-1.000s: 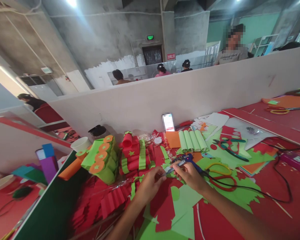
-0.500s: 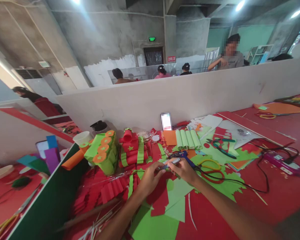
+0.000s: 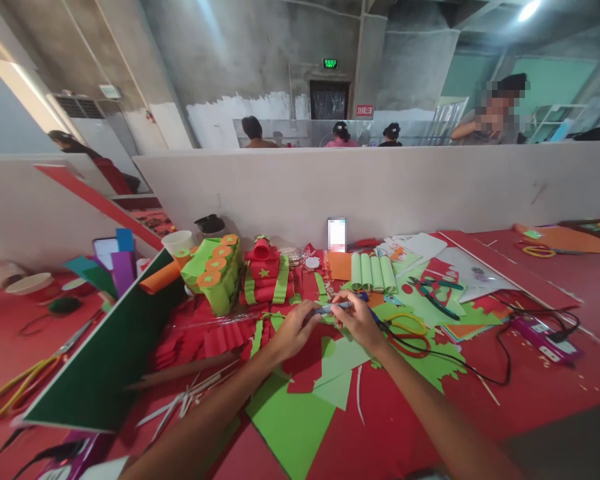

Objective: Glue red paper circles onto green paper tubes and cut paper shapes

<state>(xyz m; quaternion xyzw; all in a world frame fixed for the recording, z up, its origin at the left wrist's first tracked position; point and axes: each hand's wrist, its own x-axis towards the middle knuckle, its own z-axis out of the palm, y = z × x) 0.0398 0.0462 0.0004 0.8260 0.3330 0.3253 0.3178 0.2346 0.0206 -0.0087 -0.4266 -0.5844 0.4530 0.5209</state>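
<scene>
So we've got both hands out over the middle of the red surface (image 3: 375, 440), our right grip (image 3: 357, 318) pinching a slim grey pen-like tool (image 3: 326, 309) between thumb and fingers, and our left grip (image 3: 298, 328) pinching its left end. The tool lies nearly level in the gap between our hands. Elbow room's tight up here: just past our left hand sits the red paper roll bundle (image 3: 263, 283), with the green-and-orange roll cluster (image 3: 215, 275) beside it, and the pale green paper rolls (image 3: 374, 273) stand close behind our right. The yellow-and-red scissors (image 3: 409, 336) lie near our right forearm, partly over the edges of jagged green scraps (image 3: 433, 363). Farther out on that side we've got pliers (image 3: 439, 301), then a purple power strip (image 3: 544, 340) trailing cable. The dark green board (image 3: 111, 357) leans on the left and walls off that side, while the white partition (image 3: 405, 190) runs along the back. Our roomiest stretch is the red between our forearms, right of the flat green sheet (image 3: 293, 423).
</scene>
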